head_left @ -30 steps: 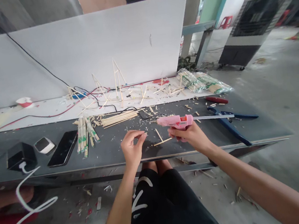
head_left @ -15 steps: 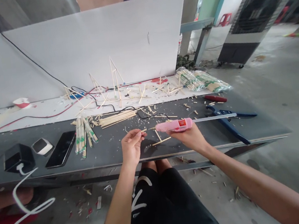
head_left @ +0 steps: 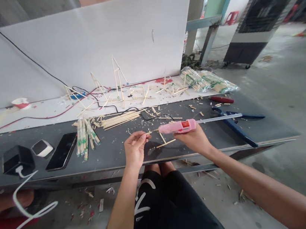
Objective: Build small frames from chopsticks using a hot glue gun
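My right hand (head_left: 191,138) is wrapped round the handle of a pink hot glue gun (head_left: 175,127), its nozzle pointing left. A long translucent glue stick (head_left: 219,118) sticks out of the gun's back end. Between thumb and fingers, my left hand (head_left: 135,147) pinches a short wooden stick (head_left: 148,133). The nozzle tip is at the free end of that stick; whether they touch I cannot tell. Below the gun, sticks joined in a T shape (head_left: 164,143) lie on the dark tabletop (head_left: 124,152).
Blue-handled pliers (head_left: 235,126) and a red-handled tool (head_left: 222,100) lie at right. Loose sticks (head_left: 121,119), wrapped bundles (head_left: 83,138), a phone (head_left: 62,151) and a black charger block (head_left: 18,159) are left. Stick frames (head_left: 119,81) stand behind, before a white board (head_left: 90,47).
The glue gun's nozzle and the short stick in my left hand have come slightly closer together. The view has shifted a little; both grips are the same.
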Demonstrator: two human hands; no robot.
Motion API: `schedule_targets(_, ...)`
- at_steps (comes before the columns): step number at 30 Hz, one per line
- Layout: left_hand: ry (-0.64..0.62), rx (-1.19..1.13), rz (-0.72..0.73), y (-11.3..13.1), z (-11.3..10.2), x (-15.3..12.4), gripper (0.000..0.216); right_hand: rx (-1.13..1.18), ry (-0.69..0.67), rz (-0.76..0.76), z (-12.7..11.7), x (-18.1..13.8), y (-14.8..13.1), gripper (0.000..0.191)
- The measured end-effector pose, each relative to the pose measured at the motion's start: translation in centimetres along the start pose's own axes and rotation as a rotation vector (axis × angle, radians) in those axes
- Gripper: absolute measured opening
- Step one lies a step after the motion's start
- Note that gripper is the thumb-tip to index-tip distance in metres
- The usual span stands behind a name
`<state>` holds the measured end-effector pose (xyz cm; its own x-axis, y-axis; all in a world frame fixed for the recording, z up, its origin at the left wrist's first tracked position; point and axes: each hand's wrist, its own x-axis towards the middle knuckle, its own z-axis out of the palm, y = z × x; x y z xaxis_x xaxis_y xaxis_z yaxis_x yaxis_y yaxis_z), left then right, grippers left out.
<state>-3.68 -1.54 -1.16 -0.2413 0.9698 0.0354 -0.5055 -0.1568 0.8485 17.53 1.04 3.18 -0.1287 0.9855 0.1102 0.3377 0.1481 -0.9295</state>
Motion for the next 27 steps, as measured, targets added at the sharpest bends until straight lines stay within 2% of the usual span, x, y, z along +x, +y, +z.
schedule_targets(14,0.013,0.006,0.019,-0.13,0.06,0.0,0.023,0.037,-0.018,-0.014,-0.09,0.0,0.32,0.006)
schedule_targets(27,0.009,-0.002,0.013,-0.02,0.06,0.05,0.022,0.02,-0.016,-0.007,-0.14,-0.02,0.19,0.012)
